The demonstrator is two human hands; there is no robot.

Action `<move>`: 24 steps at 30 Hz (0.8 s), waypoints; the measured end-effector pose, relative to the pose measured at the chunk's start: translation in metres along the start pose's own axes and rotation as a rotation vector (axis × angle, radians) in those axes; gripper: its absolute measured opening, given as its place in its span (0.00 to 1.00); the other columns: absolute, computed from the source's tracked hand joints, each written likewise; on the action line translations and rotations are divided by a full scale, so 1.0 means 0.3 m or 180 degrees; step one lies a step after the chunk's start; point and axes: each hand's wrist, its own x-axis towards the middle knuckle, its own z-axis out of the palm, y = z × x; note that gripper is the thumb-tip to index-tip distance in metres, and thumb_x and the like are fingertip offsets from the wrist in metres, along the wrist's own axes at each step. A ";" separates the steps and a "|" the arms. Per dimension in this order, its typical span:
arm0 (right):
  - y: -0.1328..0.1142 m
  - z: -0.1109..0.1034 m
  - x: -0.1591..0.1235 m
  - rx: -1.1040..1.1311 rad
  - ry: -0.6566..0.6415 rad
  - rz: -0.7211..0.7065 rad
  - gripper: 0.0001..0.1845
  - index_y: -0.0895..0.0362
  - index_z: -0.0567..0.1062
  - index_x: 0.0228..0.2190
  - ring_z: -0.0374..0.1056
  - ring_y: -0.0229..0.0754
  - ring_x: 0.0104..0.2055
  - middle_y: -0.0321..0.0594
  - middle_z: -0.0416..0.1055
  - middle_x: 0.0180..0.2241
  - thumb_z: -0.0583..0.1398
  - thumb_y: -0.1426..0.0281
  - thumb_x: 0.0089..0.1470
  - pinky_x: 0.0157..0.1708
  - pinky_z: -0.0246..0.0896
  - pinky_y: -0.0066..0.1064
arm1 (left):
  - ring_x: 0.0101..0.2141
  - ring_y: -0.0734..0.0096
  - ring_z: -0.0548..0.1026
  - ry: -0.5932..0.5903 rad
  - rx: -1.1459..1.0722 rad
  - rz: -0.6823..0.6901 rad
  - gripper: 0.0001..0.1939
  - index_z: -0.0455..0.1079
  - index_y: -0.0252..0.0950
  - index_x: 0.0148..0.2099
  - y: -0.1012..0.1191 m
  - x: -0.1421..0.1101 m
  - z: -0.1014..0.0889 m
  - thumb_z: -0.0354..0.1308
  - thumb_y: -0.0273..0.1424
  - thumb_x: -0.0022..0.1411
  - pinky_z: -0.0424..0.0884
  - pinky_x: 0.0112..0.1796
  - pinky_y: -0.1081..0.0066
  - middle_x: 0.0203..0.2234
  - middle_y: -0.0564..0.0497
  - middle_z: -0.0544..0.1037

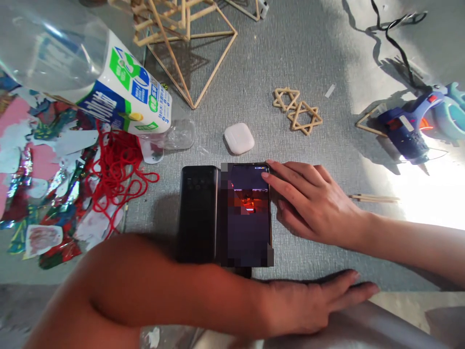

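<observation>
The grey bench (276, 53) spreads under everything, with a big clear plastic bottle (98, 72) at its far left, labelled in green, blue and white. Beside it a wooden stick frame (188, 22) reaches in from the far edge. Painted scraps (43, 145) cover the left side, a tangle of red cord (112, 179) on them. At the far right sits a blue glue gun (407, 121) (its black cable curls away behind).

The left hand (308, 305), its forearm crossing just in front of the phones, lies by the near edge, fingers stretched, gripping nothing. The right hand (316, 198) is loosely open, fingertips at the top right corner of the lit phone (250, 223), which lies screen up in the middle. The dark phone (198, 213) lies just left of it.

Beyond them are a small white case (239, 138) and, farther right, two stick stars (305, 116); thin loose sticks (376, 198) lie past the right hand.
</observation>
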 end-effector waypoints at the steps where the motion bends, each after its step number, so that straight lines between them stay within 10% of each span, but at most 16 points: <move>1: 0.000 0.000 0.000 0.0005 -0.0003 0.0001 0.31 0.62 0.65 0.71 0.69 0.59 0.65 0.56 0.68 0.72 0.57 0.70 0.70 0.54 0.72 0.53 | 0.80 0.67 0.52 0.0002 0.0000 -0.0034 0.32 0.70 0.74 0.64 -0.001 0.000 -0.001 0.39 0.38 0.68 0.44 0.78 0.41 0.79 0.71 0.59; 18: 0.000 0.002 0.000 0.0002 0.0003 0.0010 0.32 0.61 0.64 0.72 0.69 0.59 0.65 0.55 0.68 0.73 0.57 0.70 0.70 0.55 0.72 0.54 | 0.80 0.61 0.51 -0.0090 0.0420 0.0140 0.38 0.72 0.60 0.67 0.012 0.011 -0.007 0.35 0.28 0.64 0.52 0.78 0.38 0.81 0.61 0.56; 24: 0.002 0.004 -0.002 -0.0029 -0.0015 -0.0005 0.32 0.62 0.65 0.72 0.69 0.61 0.65 0.55 0.67 0.73 0.57 0.70 0.70 0.55 0.71 0.54 | 0.76 0.54 0.61 -0.0079 0.2105 0.0653 0.42 0.85 0.39 0.42 -0.043 0.006 -0.013 0.27 0.15 0.56 0.73 0.68 0.48 0.82 0.49 0.53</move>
